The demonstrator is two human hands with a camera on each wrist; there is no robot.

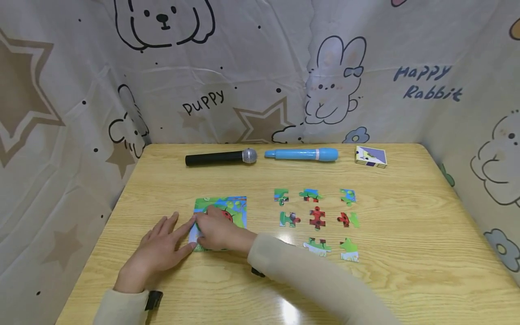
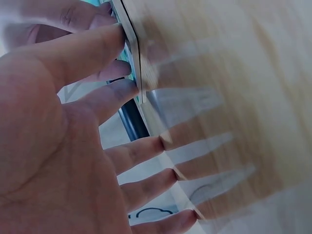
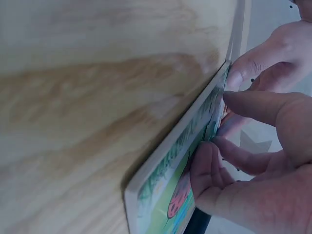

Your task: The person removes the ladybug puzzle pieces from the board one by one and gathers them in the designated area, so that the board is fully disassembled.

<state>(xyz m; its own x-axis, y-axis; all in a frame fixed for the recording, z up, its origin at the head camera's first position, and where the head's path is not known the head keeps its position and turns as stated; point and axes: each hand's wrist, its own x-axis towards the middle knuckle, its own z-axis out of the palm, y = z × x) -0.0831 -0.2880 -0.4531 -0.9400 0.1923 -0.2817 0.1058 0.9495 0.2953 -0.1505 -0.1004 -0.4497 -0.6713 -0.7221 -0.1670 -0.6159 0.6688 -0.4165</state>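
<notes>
A square puzzle board (image 1: 240,212) with a ladybug picture lies on the left half of the table. My left hand (image 1: 158,246) rests beside it with fingers spread, thumb and index fingertip touching its left edge. Reaching across the board, my right hand (image 1: 219,230) has its thumb and curled fingers at the left side. In the right wrist view those fingertips pinch a thin puzzle piece (image 3: 213,127) low over the board, mostly hidden by the fingers. To the right lie several loose pieces in rows, among them a red centre piece (image 1: 317,218).
Along the back of the table (image 1: 406,216) lie a black microphone (image 1: 215,158), a light-blue microphone (image 1: 300,155) and a small card box (image 1: 371,156). A printed curtain (image 1: 252,67) hangs behind and at both sides. My right sleeve (image 1: 308,275) crosses the front.
</notes>
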